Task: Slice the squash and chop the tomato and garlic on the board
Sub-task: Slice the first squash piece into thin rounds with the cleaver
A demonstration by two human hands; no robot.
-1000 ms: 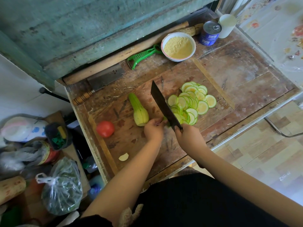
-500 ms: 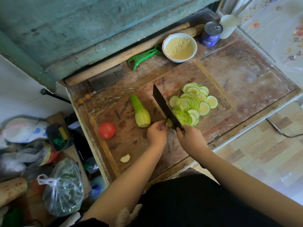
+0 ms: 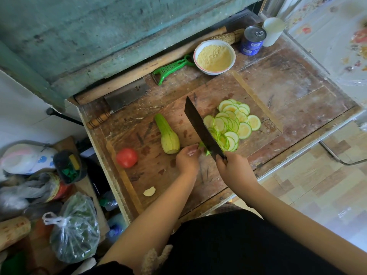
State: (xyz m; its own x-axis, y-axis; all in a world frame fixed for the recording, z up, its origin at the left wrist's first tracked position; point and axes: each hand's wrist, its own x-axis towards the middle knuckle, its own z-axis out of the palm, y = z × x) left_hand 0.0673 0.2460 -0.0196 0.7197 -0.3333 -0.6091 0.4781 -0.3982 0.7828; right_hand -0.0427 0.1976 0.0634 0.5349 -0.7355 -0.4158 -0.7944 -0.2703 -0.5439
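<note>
The right hand [image 3: 232, 169] has its fingers curled round the handle of a dark cleaver [image 3: 202, 129], whose blade runs toward eleven o'clock across the wooden board [image 3: 158, 171]. The left hand [image 3: 187, 159] lies just at nine o'clock of the blade, fingers bent and pressed together on a small green squash end piece [image 3: 204, 148] that is mostly hidden. At three o'clock of the blade, touching it, sits a heap of squash slices [image 3: 234, 124]. The uncut squash half [image 3: 167, 135] lies at nine o'clock of the blade, apart from it, cut end toward the person. The tomato [image 3: 127, 157] rests near the board's nine o'clock edge, and the garlic clove [image 3: 149, 191] at seven o'clock. At twelve o'clock, off the board, stand a bowl of yellow meal [image 3: 214, 57], a green peeler [image 3: 172, 68] and a second cleaver [image 3: 123, 100].
</note>
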